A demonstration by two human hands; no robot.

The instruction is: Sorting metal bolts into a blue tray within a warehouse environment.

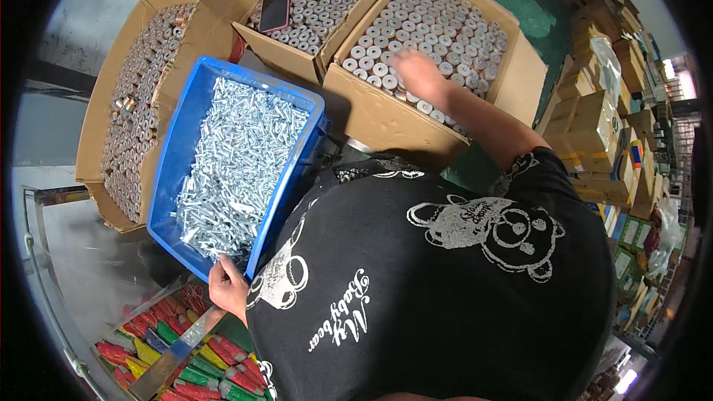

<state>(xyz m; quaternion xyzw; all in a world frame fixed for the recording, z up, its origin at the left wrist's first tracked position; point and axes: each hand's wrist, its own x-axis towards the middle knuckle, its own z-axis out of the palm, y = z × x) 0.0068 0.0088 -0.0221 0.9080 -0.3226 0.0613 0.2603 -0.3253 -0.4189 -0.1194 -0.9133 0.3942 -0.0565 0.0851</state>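
Observation:
My left hand grips the near corner of a blue plastic bin, its thumb over the rim. A heap of loose silver screws fills much of the bin. My right hand is over the left part of a cardboard box, its fingers drawn together and pointing down. Whatever they hold is too small or hidden to tell. Standing in rows in that box are metal cylinders, each with a round grey top and a centre hole.
Another cardboard box of similar cylinders adjoins at the back, with a phone lying on them. A third box stands left of the bin. Red, green and yellow bundles lie lower left. Cartons are stacked at the right.

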